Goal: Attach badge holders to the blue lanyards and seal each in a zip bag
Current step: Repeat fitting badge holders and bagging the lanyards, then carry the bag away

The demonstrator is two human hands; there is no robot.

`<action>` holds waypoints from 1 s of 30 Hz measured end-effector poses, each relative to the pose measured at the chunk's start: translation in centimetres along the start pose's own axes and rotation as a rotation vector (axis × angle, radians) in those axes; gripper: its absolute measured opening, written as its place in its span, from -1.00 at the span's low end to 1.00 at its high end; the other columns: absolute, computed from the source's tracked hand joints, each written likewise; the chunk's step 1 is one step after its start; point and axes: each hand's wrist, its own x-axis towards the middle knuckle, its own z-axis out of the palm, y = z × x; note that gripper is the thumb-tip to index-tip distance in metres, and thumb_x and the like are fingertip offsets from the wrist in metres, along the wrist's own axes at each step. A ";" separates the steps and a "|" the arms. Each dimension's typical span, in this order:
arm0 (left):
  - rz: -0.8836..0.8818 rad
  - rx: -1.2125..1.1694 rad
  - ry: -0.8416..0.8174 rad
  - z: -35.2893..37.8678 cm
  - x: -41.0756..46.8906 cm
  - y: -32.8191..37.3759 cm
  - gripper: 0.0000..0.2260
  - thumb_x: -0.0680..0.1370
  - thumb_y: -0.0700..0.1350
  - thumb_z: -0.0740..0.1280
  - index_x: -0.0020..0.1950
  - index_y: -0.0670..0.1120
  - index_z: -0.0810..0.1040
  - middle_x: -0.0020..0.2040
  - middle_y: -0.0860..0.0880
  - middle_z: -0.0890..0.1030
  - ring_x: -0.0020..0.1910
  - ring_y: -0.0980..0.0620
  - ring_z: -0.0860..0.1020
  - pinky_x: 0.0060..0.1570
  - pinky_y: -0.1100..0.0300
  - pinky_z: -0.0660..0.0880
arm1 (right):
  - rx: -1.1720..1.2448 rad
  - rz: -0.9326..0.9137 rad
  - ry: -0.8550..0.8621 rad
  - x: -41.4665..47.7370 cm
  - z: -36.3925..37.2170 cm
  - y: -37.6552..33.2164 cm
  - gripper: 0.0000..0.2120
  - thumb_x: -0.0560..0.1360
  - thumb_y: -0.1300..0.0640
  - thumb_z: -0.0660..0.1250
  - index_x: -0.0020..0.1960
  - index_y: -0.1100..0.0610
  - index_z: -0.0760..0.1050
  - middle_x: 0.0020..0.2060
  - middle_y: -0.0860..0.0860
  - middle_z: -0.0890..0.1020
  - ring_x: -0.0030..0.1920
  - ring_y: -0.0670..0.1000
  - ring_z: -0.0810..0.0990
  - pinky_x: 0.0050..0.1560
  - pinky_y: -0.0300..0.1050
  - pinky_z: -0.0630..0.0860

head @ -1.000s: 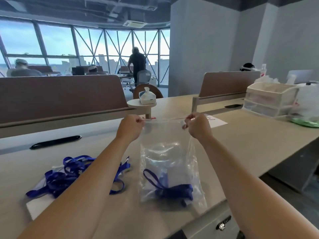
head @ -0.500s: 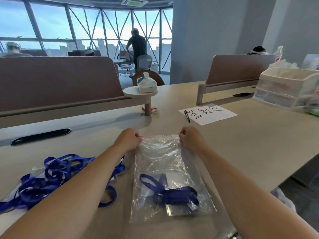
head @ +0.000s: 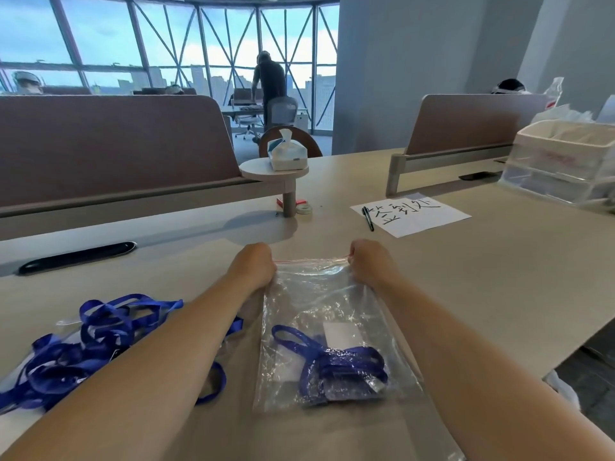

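A clear zip bag (head: 319, 304) lies flat on the beige desk (head: 499, 294) in front of me. Inside it, near the bottom, sits a bundled blue lanyard (head: 336, 364) with a badge holder (head: 339, 332). My left hand (head: 254, 266) pinches the bag's top left corner at the red zip strip. My right hand (head: 369, 261) pinches the top right corner. A tangled pile of blue lanyards (head: 96, 344) with clear badge holders lies to the left, partly hidden by my left forearm.
A sheet of paper with writing (head: 412, 212) and a black pen (head: 368, 218) lie ahead to the right. A small round shelf holds a tissue pack (head: 287, 154); a tape roll (head: 304, 207) sits beneath. Clear drawers (head: 562, 164) stand far right. Brown dividers back the desk.
Both hands have brought the bag down from hanging in the air to lying flat on the desk, still pinching its top corners. My view has tilted downward.
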 end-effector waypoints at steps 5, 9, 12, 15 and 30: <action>0.009 0.082 0.000 0.5 0.1 0.3 -0.90 0.57 -0.20 0.30 -0.15 -0.13 0.51 -0.19 -0.08 0.56 -0.19 -0.06 0.54 -0.19 0.15 0.38 | -0.120 -0.024 -0.047 0.0 0.0 -0.2 -0.91 0.44 0.31 0.34 -0.07 0.19 0.55 -0.09 0.11 0.65 -0.04 0.14 0.62 -0.07 -0.12 0.47; 0.036 0.134 0.019 0.6 0.0 0.6 -0.95 0.55 -0.22 0.33 -0.03 -0.13 0.48 -0.09 -0.11 0.56 -0.16 -0.06 0.53 -0.17 0.14 0.42 | -0.192 -0.003 -0.079 0.0 0.0 -0.7 -0.86 0.43 0.31 0.40 -0.02 0.20 0.56 -0.08 0.11 0.65 -0.03 0.14 0.64 -0.14 -0.11 0.45; 0.105 0.199 0.102 0.4 -0.5 0.6 -0.74 0.52 -0.24 0.37 0.17 -0.13 0.43 -0.02 -0.11 0.51 -0.17 -0.07 0.53 -0.17 0.11 0.51 | -0.247 0.006 0.014 -0.4 -0.2 -1.0 -0.75 0.48 0.33 0.29 0.15 0.22 0.50 -0.01 0.14 0.63 0.01 0.18 0.63 -0.12 -0.05 0.47; 0.148 0.230 0.143 -0.7 -1.4 0.5 -0.80 0.56 -0.26 0.28 0.18 -0.15 0.43 -0.03 -0.12 0.47 -0.21 -0.05 0.47 -0.22 0.13 0.44 | -0.243 0.003 0.068 -1.5 -1.4 -1.8 -0.75 0.49 0.34 0.20 0.14 0.19 0.46 -0.01 0.13 0.61 -0.02 0.18 0.64 -0.16 -0.05 0.45; 0.084 0.256 0.138 -15.1 -20.3 -12.5 -0.78 0.59 0.07 0.27 0.15 -0.01 0.50 0.08 0.00 0.54 0.00 -0.03 0.51 -0.01 0.09 0.47 | 0.013 -0.401 -0.059 -13.9 -4.5 -22.7 -0.69 0.57 -0.14 0.22 0.22 0.00 0.49 0.11 0.03 0.61 0.04 0.07 0.57 -0.01 -0.07 0.44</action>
